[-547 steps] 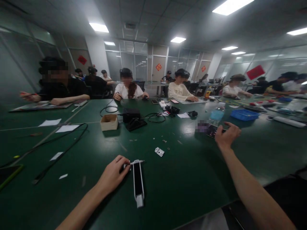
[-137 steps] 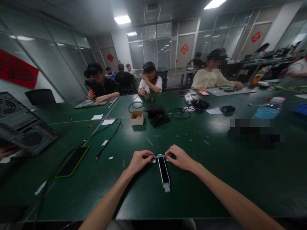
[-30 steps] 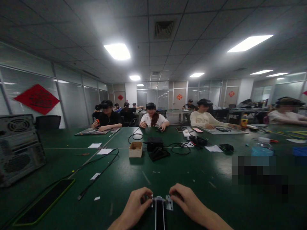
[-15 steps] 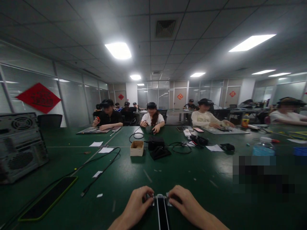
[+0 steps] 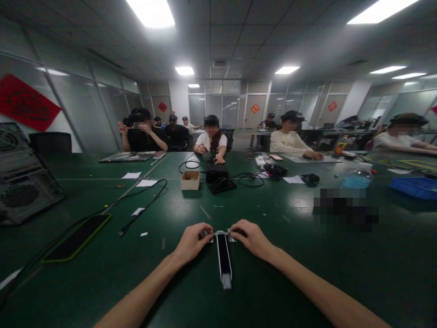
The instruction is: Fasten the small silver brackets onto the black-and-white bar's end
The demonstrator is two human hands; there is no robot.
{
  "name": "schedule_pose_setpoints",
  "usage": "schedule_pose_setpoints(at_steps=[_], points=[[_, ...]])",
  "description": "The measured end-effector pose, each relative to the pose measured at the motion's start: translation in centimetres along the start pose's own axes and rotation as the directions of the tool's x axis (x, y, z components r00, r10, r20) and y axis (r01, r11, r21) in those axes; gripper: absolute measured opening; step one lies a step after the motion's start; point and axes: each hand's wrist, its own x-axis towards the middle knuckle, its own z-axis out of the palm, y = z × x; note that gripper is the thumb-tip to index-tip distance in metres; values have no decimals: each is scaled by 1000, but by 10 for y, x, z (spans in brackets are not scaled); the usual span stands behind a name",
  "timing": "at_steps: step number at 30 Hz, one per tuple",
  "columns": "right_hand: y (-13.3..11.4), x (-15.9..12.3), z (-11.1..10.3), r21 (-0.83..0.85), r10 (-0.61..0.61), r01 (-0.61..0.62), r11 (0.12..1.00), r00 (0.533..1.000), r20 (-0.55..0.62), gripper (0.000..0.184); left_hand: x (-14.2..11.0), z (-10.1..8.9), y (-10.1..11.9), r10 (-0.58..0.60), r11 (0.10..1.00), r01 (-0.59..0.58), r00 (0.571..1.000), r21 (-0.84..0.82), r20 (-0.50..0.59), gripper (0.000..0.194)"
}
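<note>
A narrow black strip in a silver frame (image 5: pixel 223 257) lies on the green table (image 5: pixel 293 264), pointing away from me. My left hand (image 5: pixel 191 241) pinches a small metal bracket at the far left corner of the strip. On the far right corner, my right hand (image 5: pixel 248 238) is closed on a matching small metal piece. Both sets of fingers are curled and pressed on the strip's far end, hiding most of the brackets.
A phone in a green case (image 5: pixel 77 238) and a black cable (image 5: pixel 143 202) lie at left, with a computer case (image 5: pixel 23 182) beyond. A cardboard box (image 5: pixel 190 180), a black device (image 5: pixel 218 177), a water bottle (image 5: pixel 355 179) and a blue tray (image 5: pixel 413 187) sit farther off. Several people work across the table.
My view has tilted down, so the whole strip and both forearms now show. Both hands stay pinched on the strip's far end.
</note>
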Motion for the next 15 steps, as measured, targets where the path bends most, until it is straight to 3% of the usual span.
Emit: schedule_pose_setpoints(at_steps=[9,15], points=[[2,1,5,22,66,-67,998,998,10,14,1,2,-5,13,1000,-13,1000,-9,2,17],[4,2,5,-11,49,-49,999,999,-1,13,2,2,-7,13,1000,-13,1000,-25,6,16]])
